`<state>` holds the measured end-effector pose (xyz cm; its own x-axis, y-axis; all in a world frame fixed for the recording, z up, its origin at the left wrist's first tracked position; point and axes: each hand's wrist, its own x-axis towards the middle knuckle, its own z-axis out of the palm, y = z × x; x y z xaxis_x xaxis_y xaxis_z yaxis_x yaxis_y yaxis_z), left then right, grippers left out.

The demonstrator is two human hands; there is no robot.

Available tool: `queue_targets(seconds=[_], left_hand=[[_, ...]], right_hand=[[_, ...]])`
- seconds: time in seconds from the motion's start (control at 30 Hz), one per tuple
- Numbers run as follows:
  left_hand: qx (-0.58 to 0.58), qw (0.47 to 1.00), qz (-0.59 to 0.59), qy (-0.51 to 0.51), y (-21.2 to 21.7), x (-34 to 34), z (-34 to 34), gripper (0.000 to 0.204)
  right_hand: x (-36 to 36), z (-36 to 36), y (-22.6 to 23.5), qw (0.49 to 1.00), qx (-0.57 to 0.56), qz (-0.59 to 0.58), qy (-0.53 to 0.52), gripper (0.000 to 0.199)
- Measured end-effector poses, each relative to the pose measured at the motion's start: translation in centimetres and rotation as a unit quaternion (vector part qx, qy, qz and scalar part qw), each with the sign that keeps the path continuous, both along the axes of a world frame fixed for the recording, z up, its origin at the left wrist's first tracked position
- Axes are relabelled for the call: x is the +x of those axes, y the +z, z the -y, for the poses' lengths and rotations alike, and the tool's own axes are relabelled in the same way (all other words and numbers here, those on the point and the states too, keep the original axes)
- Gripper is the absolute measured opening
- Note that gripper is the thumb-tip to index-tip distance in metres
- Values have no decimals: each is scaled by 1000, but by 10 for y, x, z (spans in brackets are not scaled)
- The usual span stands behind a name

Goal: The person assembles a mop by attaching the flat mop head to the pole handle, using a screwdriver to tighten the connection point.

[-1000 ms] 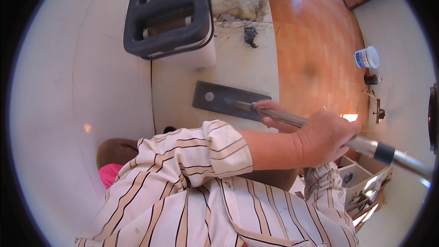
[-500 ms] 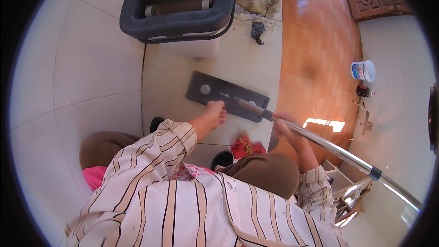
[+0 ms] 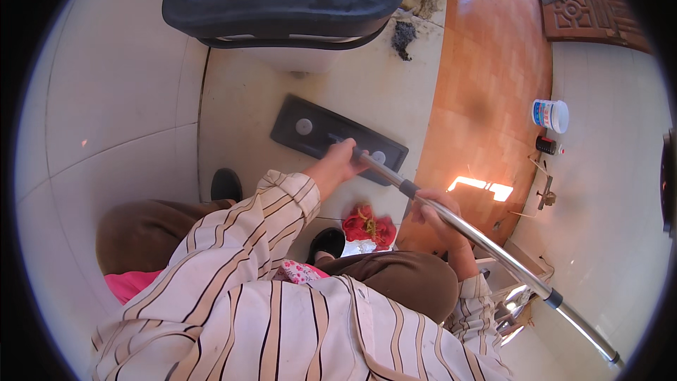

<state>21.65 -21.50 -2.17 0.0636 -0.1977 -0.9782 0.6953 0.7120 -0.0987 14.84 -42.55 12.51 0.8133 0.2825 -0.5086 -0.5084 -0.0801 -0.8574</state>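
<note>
A flat mop lies before me, its dark grey rectangular mop head (image 3: 326,131) flat on the pale tiles with two round light discs on top. Its silver telescopic pole (image 3: 493,247) slants from the head to the lower right. My left hand (image 3: 343,160) is closed round the pole's lower end, just over the mop head; its fingers partly hide the joint. Farther up the pole, beside a grey collar, my right hand (image 3: 438,213) is wrapped round the shaft.
A mop bucket (image 3: 282,25) with a thick dark rim and a roller stands ahead. Dark fluff (image 3: 403,39) lies beside it. A red cloth (image 3: 369,226) is near my foot. White tub (image 3: 551,116) and dark bottle (image 3: 546,145) stand along the right wall.
My left hand has moved right and up onto the lower end of the pole. The pole's upper end has dropped lower, and my right hand has come down slightly with it.
</note>
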Motion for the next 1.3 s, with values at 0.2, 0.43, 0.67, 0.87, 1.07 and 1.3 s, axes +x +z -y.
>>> queue_targets(seconds=[0.2, 0.43, 0.67, 0.87, 1.07, 1.3], left_hand=[[19, 999, 32, -17, -1, -4, -19, 15], [58, 997, 39, 14, -19, -12, -65, 18], [-13, 998, 62, -21, -15, -20, -48, 19], [-26, 996, 60, -64, 2, -18, -45, 21], [-65, 987, 101, -105, 11, -7, -49, 22], [-31, 990, 78, -112, 17, 0, -57, 26]], right_hand=[[2, -7, 0, 1000, 7, 8, 27, 28], [-4, -30, -36, 991, 109, -65, 33, 37], [-16, -15, -13, 984, 133, -114, -44, 37], [-26, -5, -9, 958, 199, -123, -167, 34], [-20, 7, 11, 990, 122, -18, -67, 39], [-44, 11, 12, 940, 215, -3, -265, 29]])
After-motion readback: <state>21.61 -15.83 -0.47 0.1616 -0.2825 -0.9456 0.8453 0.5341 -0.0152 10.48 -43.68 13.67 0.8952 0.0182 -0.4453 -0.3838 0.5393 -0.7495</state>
